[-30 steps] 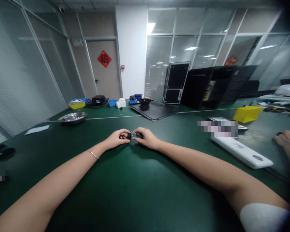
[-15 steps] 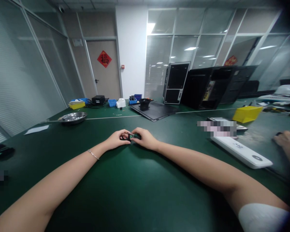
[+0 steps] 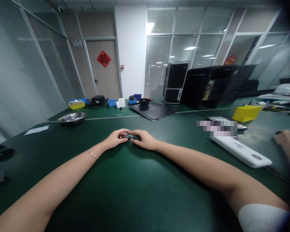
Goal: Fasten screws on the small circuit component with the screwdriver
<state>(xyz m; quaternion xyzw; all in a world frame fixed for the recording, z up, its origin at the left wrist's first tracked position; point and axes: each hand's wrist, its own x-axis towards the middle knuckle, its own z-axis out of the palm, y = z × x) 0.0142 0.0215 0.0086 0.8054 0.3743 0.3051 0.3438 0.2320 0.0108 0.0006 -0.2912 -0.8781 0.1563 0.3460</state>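
A small green-and-dark part point(image 3: 128, 136) with a thin pale, metallic-looking strip sits between my two hands, just over the green table. Its exact kind is too small to make out. My left hand point(image 3: 116, 139), below a silver bracelet, is closed on the part with thumb and fingers. From the other side, my right hand point(image 3: 145, 140) curls its index finger and thumb around the part's right end. The fingertips of both hands almost meet, and they cover some of the part.
A steel bowl point(image 3: 73, 118) and white paper point(image 3: 37, 130) lie left. Beyond the hands are a black panel point(image 3: 157, 112) and computer cases point(image 3: 177, 83). On the right are a long white device point(image 3: 241, 149), a yellow bin point(image 3: 246, 112) and another person's hand point(image 3: 286, 141).
The part has turned between my fingers and shifted slightly left; less of its dark side shows now. My right fingertips have moved a little left over it.
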